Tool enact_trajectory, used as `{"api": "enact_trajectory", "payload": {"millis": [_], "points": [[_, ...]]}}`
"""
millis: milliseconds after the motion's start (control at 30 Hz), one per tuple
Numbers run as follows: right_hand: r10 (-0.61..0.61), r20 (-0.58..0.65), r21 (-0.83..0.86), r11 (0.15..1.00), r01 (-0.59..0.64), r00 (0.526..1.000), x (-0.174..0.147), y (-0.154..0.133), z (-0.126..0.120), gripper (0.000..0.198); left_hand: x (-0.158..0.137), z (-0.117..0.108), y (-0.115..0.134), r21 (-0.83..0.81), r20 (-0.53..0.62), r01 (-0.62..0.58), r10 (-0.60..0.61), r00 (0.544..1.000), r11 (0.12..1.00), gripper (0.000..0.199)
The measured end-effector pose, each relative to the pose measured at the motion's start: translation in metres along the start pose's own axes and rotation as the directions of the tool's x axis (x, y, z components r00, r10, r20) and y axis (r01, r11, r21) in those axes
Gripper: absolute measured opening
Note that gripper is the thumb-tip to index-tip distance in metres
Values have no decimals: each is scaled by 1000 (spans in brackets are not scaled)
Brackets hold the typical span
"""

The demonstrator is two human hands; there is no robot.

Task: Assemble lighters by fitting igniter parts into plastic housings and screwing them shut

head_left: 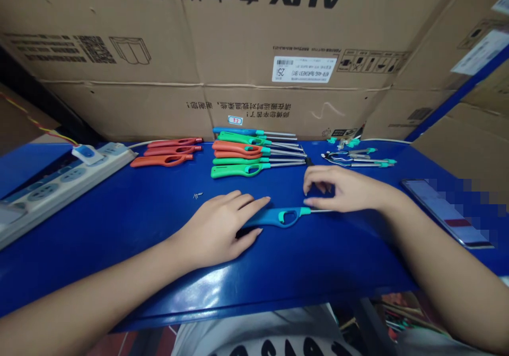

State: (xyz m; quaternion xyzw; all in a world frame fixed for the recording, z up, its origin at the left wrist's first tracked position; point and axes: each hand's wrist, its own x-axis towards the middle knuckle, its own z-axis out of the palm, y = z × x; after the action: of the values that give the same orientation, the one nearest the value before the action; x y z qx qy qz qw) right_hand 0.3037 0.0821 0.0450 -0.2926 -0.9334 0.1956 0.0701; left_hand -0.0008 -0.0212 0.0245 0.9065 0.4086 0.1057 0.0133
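Observation:
A blue gas lighter [270, 217] with a turquoise trigger and collar lies across the blue table in front of me. My left hand [222, 226] rests over its handle end, fingers stretched out and thumb apart below; the handle's rear is hidden beneath the palm. Above the lighter's metal tube [321, 210] is my right hand [338, 186], fingers curled, with a gap between thumb and fingertips and nothing visible in it. Just behind its knuckles a small black piece [309, 161] shows, too small to name. A row of green, orange and blue lighters [238, 171] lies beyond both hands.
Red lighter handles [163, 159] without tubes lie at the back left, beside a power strip [71, 178]. Tiny metal pins [198, 195] sit near my left hand. Loose tube assemblies [358, 158] are at the back right, a phone [441, 207] at the right. Cardboard [238, 69] walls the back.

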Motion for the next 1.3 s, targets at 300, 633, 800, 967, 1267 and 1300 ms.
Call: {"api": "enact_trajectory", "payload": {"millis": [300, 633, 800, 967, 1267, 1300], "points": [[123, -54, -127, 984, -129, 991, -2, 42, -1, 43, -1, -12, 4, 3, 38, 36, -37, 999, 999, 50], [163, -136, -192, 963, -188, 977, -8, 58, -7, 36, -3, -15, 6, 24, 61, 47, -49, 997, 999, 47], [114, -309, -204, 962, -183, 944, -8, 63, -19, 19, -5, -15, 11, -90, 128, 74, -62, 990, 993, 49], [53, -817, 1, 996, -90, 574, 11, 11, -15, 21, -8, -10, 20, -157, 135, 89, -68, 989, 984, 43], [164, -420, 698, 687, 202, 893, 84, -84, 73, 25, -11, 0, 23, -201, 71, 37, -23, 997, 979, 37], [154, -436, 670, 714, 205, 886, 89, -85, 76, 23, -11, 1, 22, -209, 66, 33, -19, 998, 977, 37]]}}
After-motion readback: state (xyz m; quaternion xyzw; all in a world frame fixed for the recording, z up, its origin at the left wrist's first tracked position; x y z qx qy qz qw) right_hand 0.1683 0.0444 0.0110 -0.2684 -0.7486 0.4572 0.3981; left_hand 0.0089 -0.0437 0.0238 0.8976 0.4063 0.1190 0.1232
